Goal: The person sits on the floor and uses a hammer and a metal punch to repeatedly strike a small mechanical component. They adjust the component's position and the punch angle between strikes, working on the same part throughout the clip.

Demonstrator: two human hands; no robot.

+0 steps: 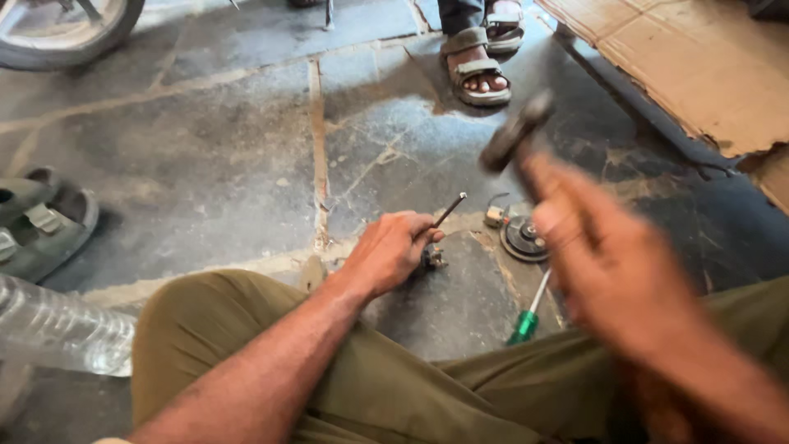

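My left hand [388, 251] is closed around a thin dark metal rod [450, 209] that points up and to the right, its lower end on a small metal part [432, 259] resting on the stone floor. My right hand [604, 259] is raised and blurred, gripping the handle of a hammer whose dark head [516, 131] hangs above and to the right of the rod's tip. Both hands are apart from each other.
A round black metal disc part [523, 238] and a green-handled screwdriver [528, 316] lie on the floor between my hands. Another person's sandalled feet [481, 70] stand beyond. A clear plastic bottle [62, 329], sandals [41, 222], a wheel [57, 29] and cardboard [699, 66] surround the spot.
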